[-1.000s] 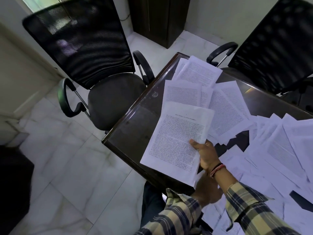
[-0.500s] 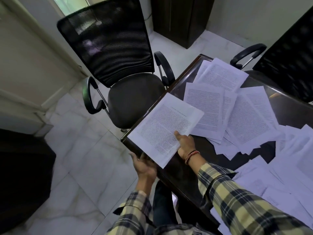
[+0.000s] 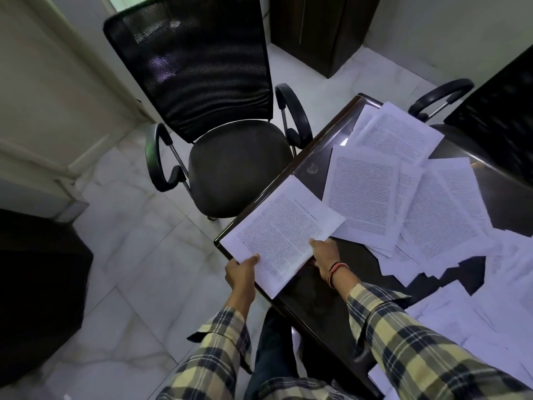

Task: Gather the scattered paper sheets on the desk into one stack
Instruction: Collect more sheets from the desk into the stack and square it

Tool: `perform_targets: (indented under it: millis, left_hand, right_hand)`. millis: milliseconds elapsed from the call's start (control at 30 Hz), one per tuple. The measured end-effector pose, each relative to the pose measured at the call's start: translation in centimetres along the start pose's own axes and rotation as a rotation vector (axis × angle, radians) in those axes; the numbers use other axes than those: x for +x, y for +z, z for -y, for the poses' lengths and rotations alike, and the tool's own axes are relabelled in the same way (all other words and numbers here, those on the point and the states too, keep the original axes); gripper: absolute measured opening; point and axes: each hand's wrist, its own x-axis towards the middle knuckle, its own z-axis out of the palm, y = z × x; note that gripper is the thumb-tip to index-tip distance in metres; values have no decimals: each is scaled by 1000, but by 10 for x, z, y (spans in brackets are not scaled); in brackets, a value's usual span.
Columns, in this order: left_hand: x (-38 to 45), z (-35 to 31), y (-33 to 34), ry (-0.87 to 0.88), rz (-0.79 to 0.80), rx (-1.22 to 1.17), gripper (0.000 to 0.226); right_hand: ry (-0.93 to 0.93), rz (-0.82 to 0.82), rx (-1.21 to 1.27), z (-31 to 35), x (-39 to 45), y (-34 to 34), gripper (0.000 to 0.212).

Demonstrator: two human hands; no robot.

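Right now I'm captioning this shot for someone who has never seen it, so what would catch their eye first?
First, the held stack of printed sheets at the near-left corner of the dark desk, overhanging its edge, gripped by the left hand and the right hand. Next, the loose sheets fanned and overlapping across the desk to the right. Then the black mesh office chair on the pale floor beside the desk.

Printed sheets (image 3: 284,233) at desk (image 3: 314,168) corner; others (image 3: 432,209) scattered.
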Motion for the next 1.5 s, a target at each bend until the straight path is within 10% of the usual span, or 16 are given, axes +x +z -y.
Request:
perform_targets:
  millis: [333,467,667,1067,1300,1500]
  left_hand:
    - [-2,-18,11,-167,-229,112,65]
    - [-13,-27,22,139,-383,453,60]
    - [-46,-17,83,674,38,675,42]
    - [-173,92,190,794,873,1219,23]
    - [-213,170,215,775,725,1388,56]
    - [-276,228,221,807,533,1492,70]
  right_hand:
    - [-35,-91,-489,22,-9,-8,38]
    - [8,-181,-468,20,-12,-26,49]
    - [26,-335,-296,16,-33,-94,37]
    - [188,-759,66,-121,-97,-325,30]
    - [351,-858,49,-209,-142,-436,40]
    - [187,-712,-482,-260,-171,-503,59]
